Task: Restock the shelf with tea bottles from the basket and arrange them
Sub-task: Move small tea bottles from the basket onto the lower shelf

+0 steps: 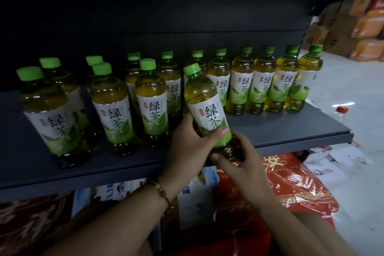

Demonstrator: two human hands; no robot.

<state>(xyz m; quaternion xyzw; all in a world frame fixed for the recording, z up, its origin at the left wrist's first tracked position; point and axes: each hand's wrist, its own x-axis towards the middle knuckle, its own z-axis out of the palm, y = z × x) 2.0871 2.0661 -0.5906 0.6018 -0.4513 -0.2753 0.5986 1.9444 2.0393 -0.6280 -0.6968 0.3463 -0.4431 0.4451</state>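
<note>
Item in hand: a clear plastic green-tea bottle with green cap [204, 106], tilting left over the front edge of the dark grey metal shelf [291, 129]. The left hand [188, 147] is wrapping its label, thumb pressing across; the right hand [239, 158] is gripping its base. Matching upright bottles [264, 87] are standing behind and beside it on the shelf, with red foil packages [291, 189] lying below.

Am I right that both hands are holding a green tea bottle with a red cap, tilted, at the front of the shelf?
Not quite. The head view shows the tea bottle, tilted and held by the left hand and right hand at the front of the shelf, but its cap is green, not red.
</note>
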